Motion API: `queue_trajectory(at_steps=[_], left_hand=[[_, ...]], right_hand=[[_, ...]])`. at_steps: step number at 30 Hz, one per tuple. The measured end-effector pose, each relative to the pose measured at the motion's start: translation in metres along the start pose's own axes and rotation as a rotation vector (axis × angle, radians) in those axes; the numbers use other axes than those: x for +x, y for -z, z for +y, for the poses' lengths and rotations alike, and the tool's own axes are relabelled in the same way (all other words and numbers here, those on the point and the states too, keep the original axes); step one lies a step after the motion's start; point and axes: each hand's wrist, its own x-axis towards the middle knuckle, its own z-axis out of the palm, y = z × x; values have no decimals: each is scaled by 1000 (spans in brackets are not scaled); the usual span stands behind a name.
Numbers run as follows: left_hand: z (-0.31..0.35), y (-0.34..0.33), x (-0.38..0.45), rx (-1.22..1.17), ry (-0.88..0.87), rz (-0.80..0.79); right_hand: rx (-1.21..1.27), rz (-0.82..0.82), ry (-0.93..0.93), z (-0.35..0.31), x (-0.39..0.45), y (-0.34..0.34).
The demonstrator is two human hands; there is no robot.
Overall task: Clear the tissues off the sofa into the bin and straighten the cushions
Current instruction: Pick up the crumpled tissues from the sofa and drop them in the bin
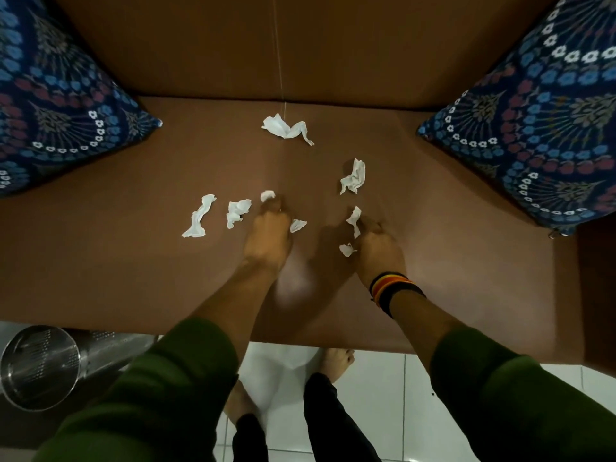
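Several crumpled white tissues lie on the brown sofa seat (133,261). My left hand (268,235) is closed around a tissue (267,195), with another scrap (297,225) showing at its right side. My right hand (378,248) pinches a tissue (354,220), and a small scrap (347,250) pokes out below its thumb. Loose tissues rest at the back centre (287,128), to the right (354,177), and two to the left (199,216) (237,211). A blue patterned cushion (56,105) leans at the left end, another (546,128) at the right.
A shiny perforated metal bin (40,368) stands on the floor at the lower left, against the sofa's front edge. White floor tiles (383,395) and my bare feet show below. The sofa backrest (300,45) rises behind the seat.
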Motion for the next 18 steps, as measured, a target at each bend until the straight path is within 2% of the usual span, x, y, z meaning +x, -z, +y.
queue_trajectory(at_steps=[4, 8, 14, 18], left_hand=[[7, -8, -20, -56, 21, -6], [5, -9, -27, -67, -4, -14], [-3, -11, -22, -231, -12, 69], [-2, -17, -27, -291, 83, 184]], right_hand=[[-74, -3, 57, 1, -9, 0], [28, -15, -64, 3, -12, 7], [145, -76, -133, 6, -9, 6], [187, -45, -177, 4, -15, -1]])
